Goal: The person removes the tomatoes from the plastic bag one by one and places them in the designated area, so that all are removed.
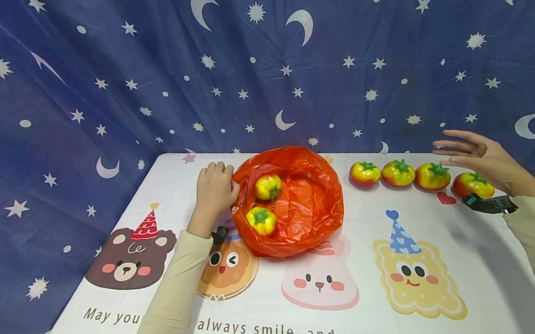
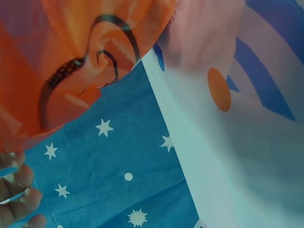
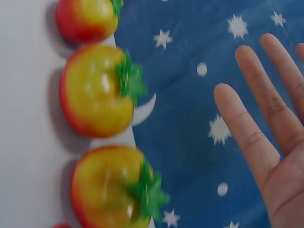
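Observation:
A red plastic bag [image 1: 310, 205] stands with its mouth spread wide on the table. Two shiny red-and-yellow tomatoes [image 1: 262, 220] with green leafy tops lie inside, towards its left side. At the bag's left rim, my left hand [image 1: 214, 192] grips the plastic with curled fingers; in the left wrist view the bag [image 2: 71, 71] hangs just above its fingertips. My right hand [image 1: 489, 158] is held in the air over the right end of a row of several similar tomatoes [image 1: 433, 176]. Its fingers are spread and hold nothing, as the right wrist view also shows.
The table carries a white cloth [image 1: 257, 324] printed with cartoon faces and lettering. Behind it and to the left hangs a dark blue curtain [image 1: 225, 48] with white moons and stars. The tomato row lies near the table's back edge, right of the bag.

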The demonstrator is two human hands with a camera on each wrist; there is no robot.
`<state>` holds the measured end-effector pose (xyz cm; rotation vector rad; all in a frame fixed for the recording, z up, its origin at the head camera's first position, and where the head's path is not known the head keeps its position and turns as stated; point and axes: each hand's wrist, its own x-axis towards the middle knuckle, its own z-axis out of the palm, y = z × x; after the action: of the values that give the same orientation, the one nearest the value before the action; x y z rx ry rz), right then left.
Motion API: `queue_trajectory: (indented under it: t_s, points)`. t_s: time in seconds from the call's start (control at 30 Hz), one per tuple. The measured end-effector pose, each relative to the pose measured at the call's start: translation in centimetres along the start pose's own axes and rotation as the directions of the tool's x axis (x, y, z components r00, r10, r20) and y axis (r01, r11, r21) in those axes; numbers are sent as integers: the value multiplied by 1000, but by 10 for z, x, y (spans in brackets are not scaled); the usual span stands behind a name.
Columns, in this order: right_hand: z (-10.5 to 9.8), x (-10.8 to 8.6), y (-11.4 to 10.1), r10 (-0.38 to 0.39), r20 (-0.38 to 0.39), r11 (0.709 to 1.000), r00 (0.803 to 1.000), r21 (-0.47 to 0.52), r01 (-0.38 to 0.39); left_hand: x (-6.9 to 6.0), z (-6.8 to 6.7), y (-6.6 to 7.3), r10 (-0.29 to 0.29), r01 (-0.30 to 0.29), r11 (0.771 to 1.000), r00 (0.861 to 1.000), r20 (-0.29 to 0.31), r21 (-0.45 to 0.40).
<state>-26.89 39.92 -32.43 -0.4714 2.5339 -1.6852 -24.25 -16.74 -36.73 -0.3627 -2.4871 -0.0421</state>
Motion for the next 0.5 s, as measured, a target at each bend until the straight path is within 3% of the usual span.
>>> queue_trajectory:
  t_s: [0.2, 0.4, 0.5]
  points:
    - [20, 16, -15, -60, 75, 998, 995, 24, 59, 0, 0, 0, 3, -3, 1000, 1000, -4, -4]
    - [46, 33, -34, -37, 106, 993, 994, -104, 48, -1, 0, 0, 5, -5, 1000, 1000, -7, -5]
    - [59, 40, -42, -41, 150, 994, 988, -95, 55, 0, 0, 0, 5, -5, 1000, 1000, -8, -10]
